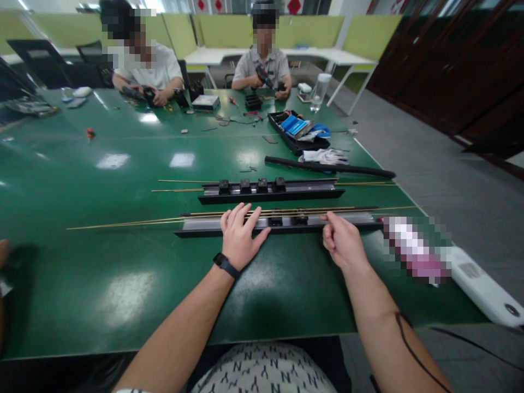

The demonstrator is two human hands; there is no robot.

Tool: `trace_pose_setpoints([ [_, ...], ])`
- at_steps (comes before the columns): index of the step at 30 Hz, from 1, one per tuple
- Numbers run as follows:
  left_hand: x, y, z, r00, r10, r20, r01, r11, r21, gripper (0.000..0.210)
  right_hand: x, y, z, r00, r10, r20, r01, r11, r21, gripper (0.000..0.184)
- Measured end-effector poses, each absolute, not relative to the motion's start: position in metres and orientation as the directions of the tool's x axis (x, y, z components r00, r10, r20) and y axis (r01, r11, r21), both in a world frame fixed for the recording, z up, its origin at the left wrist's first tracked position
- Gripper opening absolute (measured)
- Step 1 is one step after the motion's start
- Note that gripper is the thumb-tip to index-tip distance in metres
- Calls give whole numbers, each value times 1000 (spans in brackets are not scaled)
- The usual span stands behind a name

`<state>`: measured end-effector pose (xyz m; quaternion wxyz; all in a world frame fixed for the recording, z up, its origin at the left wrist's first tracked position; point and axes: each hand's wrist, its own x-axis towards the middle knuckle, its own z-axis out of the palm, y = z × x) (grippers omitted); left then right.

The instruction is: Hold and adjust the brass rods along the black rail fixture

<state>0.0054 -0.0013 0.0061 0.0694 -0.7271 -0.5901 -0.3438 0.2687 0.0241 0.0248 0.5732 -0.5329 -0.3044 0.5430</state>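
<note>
Left hand (241, 237), palm down, fans its fingers over the near rail (204, 224), toward the green table (123, 251)'s right edge; right hand (344, 240) extends an index finger at the gold rods (315, 210), others curled. Whether it pinches, I cannot tell. I read N and Y on the shirt (262, 368).

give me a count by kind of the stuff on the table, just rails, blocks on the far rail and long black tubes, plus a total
Rails: 2
Blocks on the far rail: 4
Long black tube: 1
Total: 7
</note>
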Motion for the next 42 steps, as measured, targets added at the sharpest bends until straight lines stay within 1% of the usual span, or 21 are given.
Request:
trace_pose_setpoints([
  [5,6,-1,7,65,814,577,902,-295,314,49,266,23,27,144,956,-257,-279,-210,-937,35],
  [15,5,-1,5,74,805,588,906,-302,299,49,269,25,24,210,947,-243,-297,-175,-939,32],
  [24,6,-2,6,68,810,583,906,-294,303,48,266,23,26,154,957,-246,-284,-196,-939,33],
  [42,5,-2,5,64,812,580,904,-293,310,49,267,23,27,160,955,-251,-276,-201,-940,33],
])
